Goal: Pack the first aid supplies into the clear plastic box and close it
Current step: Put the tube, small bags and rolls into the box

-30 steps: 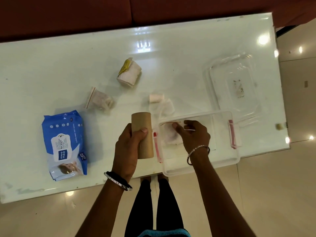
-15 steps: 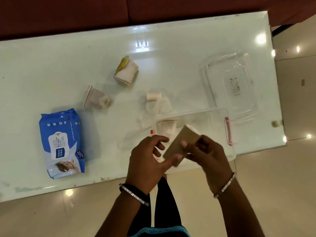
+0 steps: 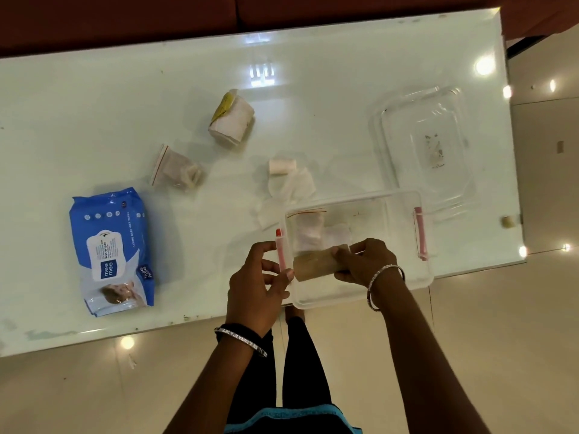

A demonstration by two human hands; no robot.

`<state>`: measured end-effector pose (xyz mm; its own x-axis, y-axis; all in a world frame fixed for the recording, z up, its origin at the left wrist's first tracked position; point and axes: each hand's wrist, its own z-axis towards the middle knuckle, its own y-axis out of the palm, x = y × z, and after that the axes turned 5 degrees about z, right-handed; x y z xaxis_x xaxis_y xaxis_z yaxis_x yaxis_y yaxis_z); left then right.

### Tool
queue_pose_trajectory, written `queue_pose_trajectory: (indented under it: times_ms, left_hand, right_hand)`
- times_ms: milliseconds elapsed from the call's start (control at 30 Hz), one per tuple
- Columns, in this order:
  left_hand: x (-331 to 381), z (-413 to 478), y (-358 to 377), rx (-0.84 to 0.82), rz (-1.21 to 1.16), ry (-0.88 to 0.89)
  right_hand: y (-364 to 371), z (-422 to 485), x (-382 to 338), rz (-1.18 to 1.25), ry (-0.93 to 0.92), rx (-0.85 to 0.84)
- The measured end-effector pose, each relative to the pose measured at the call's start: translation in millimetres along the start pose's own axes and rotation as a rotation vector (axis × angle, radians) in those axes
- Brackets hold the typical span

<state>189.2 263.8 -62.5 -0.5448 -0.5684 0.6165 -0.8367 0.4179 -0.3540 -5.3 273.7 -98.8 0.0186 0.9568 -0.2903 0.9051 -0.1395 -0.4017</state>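
**Brown roll held inside the clear box**

The right hand (image 3: 365,261) grips the right end of a brown roll (image 3: 316,265), fingers curled over it from above. The roll lies sideways, low inside the box (image 3: 404,283), near the front wall and toward the left end; whether it touches the floor of the box cannot be told. Its free left end points at the left hand (image 3: 260,277), which sits just outside the box's left wall. That hand is loosely curled, thumb tip at the box's rim beside the red left latch (image 3: 281,250); whether it pinches the latch or only rests against it cannot be told.

The box stands at the front edge of the counter (image 3: 94,104), its near corner overhanging the edge. Behind the roll, deeper in the box, lie a small zip bag (image 3: 308,225) with a red strip and a white pad (image 3: 338,234). A second red latch (image 3: 420,233) sits on the box's right wall.

The lid (image 3: 423,145) lies flat on the counter just behind and to the right of the box, off it.

Outside the box, on the counter: a white gauze roll (image 3: 282,166) with loose gauze (image 3: 291,186) just behind the box's left corner, a wrapped bandage (image 3: 232,119) with a yellow label farther back, another zip bag (image 3: 177,170) to the left of that, and a blue pack of wipes (image 3: 111,250) well to the left of the left hand.
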Motion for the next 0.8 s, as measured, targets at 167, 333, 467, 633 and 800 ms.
queue_pose_trajectory:
  times_ms: [167, 333, 467, 633, 800]
  left_hand:
    - [-3, 3, -2, -0.038, -0.094, -0.033]
    - [-3, 11, -12, -0.069, -0.114, -0.054]
    - [-4, 28, -37, 0.06, -0.191, -0.065]
    - [-8, 70, -82, 0.254, -0.499, -0.235]
    - [1, 122, -120, 0.338, -0.79, -0.538]
  right_hand:
    - [8, 2, -1, -0.282, -0.002, 0.101]
    - [9, -3, -8, -0.61, -0.076, 0.188]
    - [3, -14, -23, -0.535, -0.248, 0.412]
    - [21, -38, -68, -0.323, -0.779, 0.547]
    - [57, -33, -120, -0.225, -1.0, 0.424]
